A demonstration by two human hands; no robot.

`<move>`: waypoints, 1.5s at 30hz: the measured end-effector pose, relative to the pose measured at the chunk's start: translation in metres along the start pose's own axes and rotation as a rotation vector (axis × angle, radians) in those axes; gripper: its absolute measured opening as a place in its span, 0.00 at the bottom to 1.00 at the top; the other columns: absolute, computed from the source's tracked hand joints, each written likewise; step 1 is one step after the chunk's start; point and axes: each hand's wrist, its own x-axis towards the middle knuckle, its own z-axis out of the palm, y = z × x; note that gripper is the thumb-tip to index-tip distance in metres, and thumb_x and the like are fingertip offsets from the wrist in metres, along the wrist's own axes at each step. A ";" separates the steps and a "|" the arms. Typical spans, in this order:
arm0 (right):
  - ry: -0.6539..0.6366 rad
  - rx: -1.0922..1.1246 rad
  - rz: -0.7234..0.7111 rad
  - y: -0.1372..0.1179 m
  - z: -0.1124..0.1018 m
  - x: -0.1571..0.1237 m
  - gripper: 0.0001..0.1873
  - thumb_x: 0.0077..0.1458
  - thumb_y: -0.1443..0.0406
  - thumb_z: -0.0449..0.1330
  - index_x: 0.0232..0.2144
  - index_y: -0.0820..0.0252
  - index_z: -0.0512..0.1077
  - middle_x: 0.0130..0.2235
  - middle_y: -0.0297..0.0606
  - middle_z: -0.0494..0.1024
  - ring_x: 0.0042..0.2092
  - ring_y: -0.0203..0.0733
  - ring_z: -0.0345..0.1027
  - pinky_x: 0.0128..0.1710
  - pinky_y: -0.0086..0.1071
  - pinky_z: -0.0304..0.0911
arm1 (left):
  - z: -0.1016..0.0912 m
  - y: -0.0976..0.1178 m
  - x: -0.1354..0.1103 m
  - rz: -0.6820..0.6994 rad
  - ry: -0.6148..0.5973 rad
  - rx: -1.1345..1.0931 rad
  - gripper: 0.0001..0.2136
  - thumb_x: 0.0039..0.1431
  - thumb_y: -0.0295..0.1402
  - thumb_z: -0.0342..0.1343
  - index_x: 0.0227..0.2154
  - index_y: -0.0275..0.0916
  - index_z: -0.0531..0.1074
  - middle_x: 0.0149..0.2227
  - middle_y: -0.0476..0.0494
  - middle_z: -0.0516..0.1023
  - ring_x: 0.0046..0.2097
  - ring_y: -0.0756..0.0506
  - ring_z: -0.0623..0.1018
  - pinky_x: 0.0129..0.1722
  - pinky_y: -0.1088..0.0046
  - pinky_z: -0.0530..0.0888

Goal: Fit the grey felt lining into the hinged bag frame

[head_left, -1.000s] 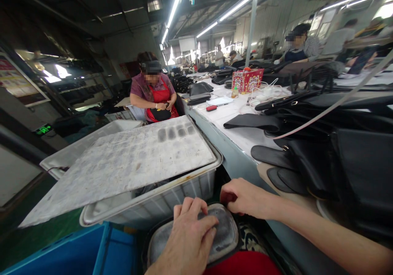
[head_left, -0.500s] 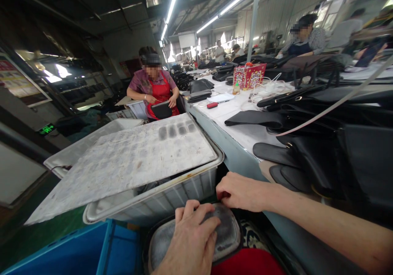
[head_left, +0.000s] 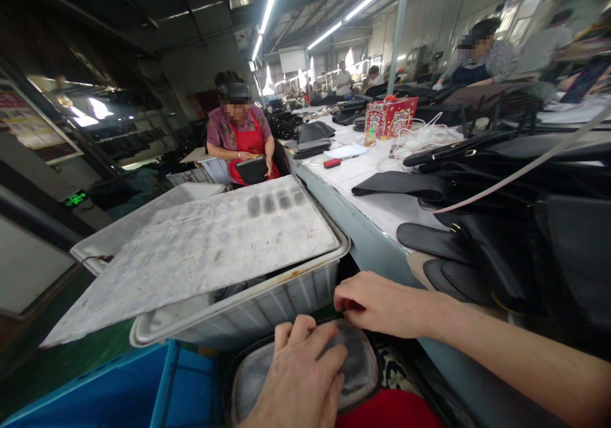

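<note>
At the bottom middle, my left hand (head_left: 298,380) lies flat with fingers stretched over a grey rounded pad with a dark rim (head_left: 356,367). My right hand (head_left: 377,304) is curled at the pad's far edge, fingertips pinched on the dark rim there. What the fingertips grip is partly hidden. A red cloth (head_left: 389,412) lies below the pad.
A grey plastic bin (head_left: 267,304) topped by a stained white board (head_left: 205,243) stands just ahead. A blue crate (head_left: 119,390) is at lower left. Black leather pieces and bags (head_left: 501,237) crowd the long table at right. A person in a red apron (head_left: 241,144) works beyond.
My hands have hardly moved; the right hand's fingers shifted slightly along the pad's rim. The person in the red apron now holds a dark piece lower on their lap.
</note>
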 end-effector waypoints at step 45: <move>-0.111 -0.011 0.049 -0.006 0.010 -0.025 0.30 0.63 0.79 0.58 0.63 0.66 0.54 0.38 0.44 0.76 0.39 0.58 0.73 0.33 0.36 0.60 | -0.003 0.022 0.013 -0.111 -0.138 0.024 0.15 0.68 0.31 0.48 0.54 0.53 0.66 0.51 0.53 0.75 0.49 0.40 0.68 0.48 0.51 0.60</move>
